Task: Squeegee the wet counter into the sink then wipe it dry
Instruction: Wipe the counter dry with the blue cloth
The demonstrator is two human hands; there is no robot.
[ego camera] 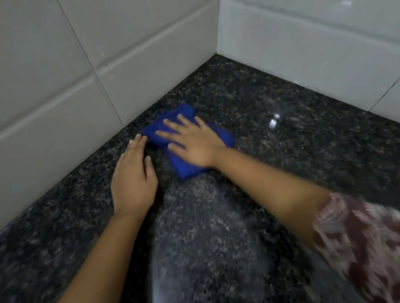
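A folded blue cloth (pixel 185 166) lies on the dark speckled granite counter (pixel 298 151) near the corner where two tiled walls meet. My right hand (pixel 192 142) lies flat on top of the cloth, fingers spread and straight, pressing it down. My left hand (pixel 133 175) rests flat on the counter just left of the cloth, its fingertips touching the cloth's left edge. No squeegee or sink is in view.
White tiled walls (pixel 38 80) rise along the back left and the right (pixel 318 27) of the counter, forming a corner behind the cloth. A shiny reflective patch (pixel 201 229) runs down the counter between my forearms.
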